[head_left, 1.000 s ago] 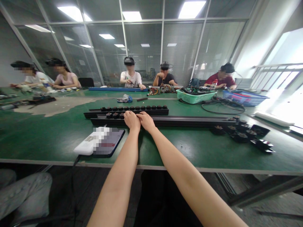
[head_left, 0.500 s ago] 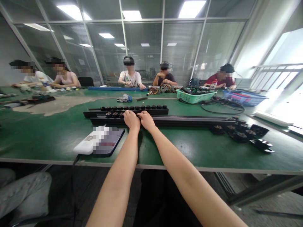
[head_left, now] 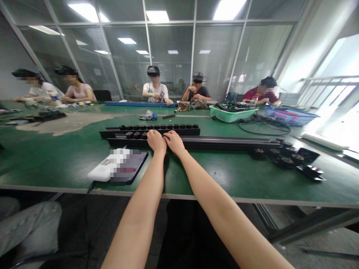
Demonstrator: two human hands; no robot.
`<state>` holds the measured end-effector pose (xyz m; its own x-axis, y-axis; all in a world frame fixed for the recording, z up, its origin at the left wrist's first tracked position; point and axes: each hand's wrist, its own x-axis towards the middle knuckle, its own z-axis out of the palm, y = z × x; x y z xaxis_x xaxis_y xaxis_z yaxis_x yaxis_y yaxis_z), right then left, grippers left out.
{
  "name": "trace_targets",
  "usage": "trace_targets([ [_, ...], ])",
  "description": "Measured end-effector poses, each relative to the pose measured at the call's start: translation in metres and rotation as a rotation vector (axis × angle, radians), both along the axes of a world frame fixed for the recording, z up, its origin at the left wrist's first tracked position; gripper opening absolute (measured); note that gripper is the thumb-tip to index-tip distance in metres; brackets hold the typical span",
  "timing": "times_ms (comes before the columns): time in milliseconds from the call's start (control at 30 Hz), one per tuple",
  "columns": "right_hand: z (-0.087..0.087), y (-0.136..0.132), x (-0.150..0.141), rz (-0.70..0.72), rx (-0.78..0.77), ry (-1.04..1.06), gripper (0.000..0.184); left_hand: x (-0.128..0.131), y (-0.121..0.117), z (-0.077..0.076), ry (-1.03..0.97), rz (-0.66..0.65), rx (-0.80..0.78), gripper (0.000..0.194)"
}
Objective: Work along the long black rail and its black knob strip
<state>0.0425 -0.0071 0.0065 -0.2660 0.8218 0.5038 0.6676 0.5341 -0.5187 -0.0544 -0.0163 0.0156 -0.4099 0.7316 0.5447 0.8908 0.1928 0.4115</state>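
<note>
Both my forearms reach out over the green table, and my left hand (head_left: 156, 142) and right hand (head_left: 174, 142) lie side by side, almost touching. Their fingers curl over a long black metal rail (head_left: 224, 143). Just beyond it runs a parallel black rail (head_left: 168, 131) carrying a row of several small black sockets (head_left: 159, 127). Further sockets sit near the rail's left end, beside my left hand. Several loose black parts (head_left: 284, 162) lie on the table to the right, past the rail's end.
A white power bank (head_left: 99, 173) and a dark phone (head_left: 131, 166) lie near the front edge of the green table (head_left: 56, 188). Co-workers sit across the table. A green basket (head_left: 232, 114) holds cables, with a blue basket (head_left: 290, 116) to its right.
My hands stay on the rail. The whole view has shifted slightly, with the table sitting a little higher in the frame.
</note>
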Motion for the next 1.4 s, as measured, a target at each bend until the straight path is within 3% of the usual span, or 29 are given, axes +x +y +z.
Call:
trace_targets([
  [767,0.007,-0.009,0.005,-0.090,-0.044,0.013,0.035,0.001,0.005,-0.001,-0.045,-0.021,0.035,0.041],
  [1400,0.003,-0.006,0.007,-0.118,0.001,0.003,0.034,0.001,0.004,-0.004,-0.021,-0.013,0.067,0.040],
])
